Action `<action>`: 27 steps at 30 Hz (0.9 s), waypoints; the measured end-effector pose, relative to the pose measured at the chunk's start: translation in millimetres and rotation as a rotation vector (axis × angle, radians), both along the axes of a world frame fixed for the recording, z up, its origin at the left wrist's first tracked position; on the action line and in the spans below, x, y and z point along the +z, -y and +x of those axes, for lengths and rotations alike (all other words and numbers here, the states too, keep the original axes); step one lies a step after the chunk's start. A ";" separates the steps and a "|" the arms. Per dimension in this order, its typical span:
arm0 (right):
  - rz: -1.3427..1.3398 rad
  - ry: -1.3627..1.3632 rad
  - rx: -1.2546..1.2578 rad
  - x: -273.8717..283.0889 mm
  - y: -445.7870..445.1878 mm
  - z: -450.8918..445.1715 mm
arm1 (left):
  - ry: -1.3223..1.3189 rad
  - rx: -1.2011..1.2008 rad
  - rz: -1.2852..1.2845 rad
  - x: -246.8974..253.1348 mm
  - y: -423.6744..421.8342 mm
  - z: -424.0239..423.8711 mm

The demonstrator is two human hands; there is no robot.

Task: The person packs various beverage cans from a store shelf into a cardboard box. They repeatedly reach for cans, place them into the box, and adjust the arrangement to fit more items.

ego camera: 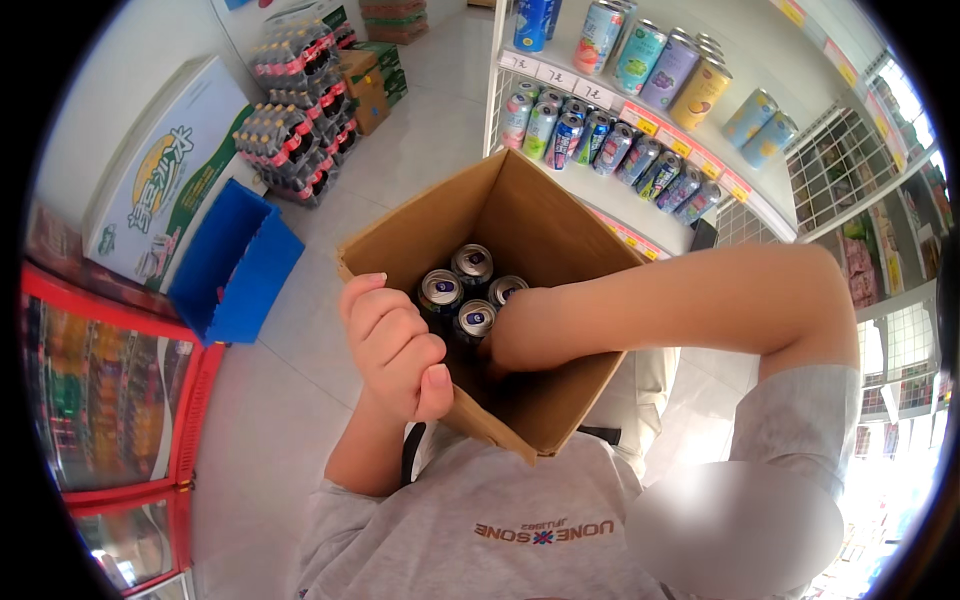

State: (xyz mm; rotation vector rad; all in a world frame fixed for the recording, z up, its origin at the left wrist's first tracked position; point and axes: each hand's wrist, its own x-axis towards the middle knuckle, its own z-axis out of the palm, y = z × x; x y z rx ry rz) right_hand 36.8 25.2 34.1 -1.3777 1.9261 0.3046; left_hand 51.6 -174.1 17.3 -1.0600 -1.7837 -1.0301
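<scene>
An open, deep cardboard box (555, 202) is held up against my front, its mouth facing me. My left hand (394, 341) is curled over the box's left rim, thumb on the near side. My right arm reaches in from the right, and my right hand (517, 330) is down inside the box beside the drink cans. Its fingers are hidden, so whether it holds a can is not visible. Several upright cans with silver lids and dark purple pull tabs, such as this drink can (442, 291), stand clustered in the box's far left part.
Beyond the box, a white store shelf (757, 187) holds rows of drink cans (615, 146) over price strips. To the left are a blue bin (259, 277), a red-framed drinks cooler (195, 405), stacked packs of cola bottles (292, 142) and a cardboard carton (365, 90).
</scene>
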 end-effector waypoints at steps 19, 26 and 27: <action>-0.992 -0.806 -1.315 -175.3 -257.6 -163.0 | 0.082 0.069 0.046 -18.8 22.3 2.9; -0.690 -1.119 -1.308 -221.0 -256.6 -248.4 | 0.043 0.088 0.033 -24.4 22.5 -0.1; -0.638 -1.117 -1.285 -218.4 -252.3 -256.0 | 0.037 0.100 0.058 -26.1 20.7 -1.7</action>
